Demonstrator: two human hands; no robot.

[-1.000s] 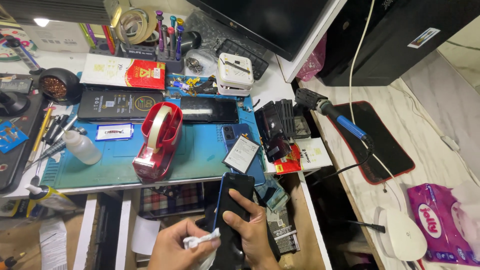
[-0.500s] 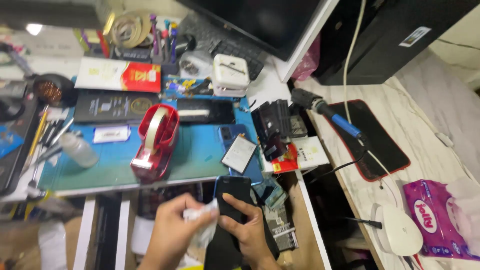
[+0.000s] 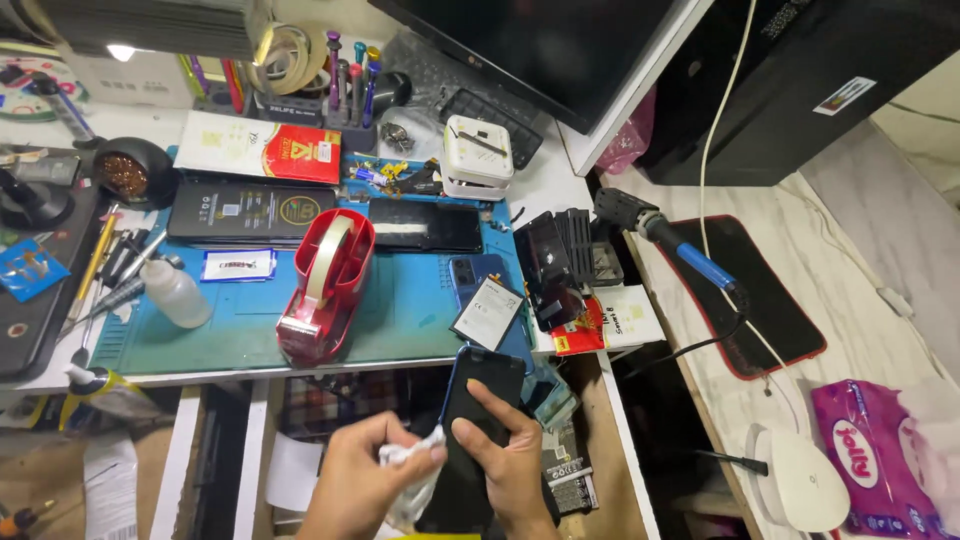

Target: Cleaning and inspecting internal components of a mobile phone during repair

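— Where does the view sit?
— One head camera, looking steeply down from above the near edge of the blue mat [image 3: 400,320].
— How close?
— Near the hands at bottom; the monitor [image 3: 540,50] lies far.

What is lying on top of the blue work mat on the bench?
On the blue mat sit a red tape dispenser, a clear squeeze bottle, a dark phone, a flat battery and a black box. Whatever lies beneath them is covered.
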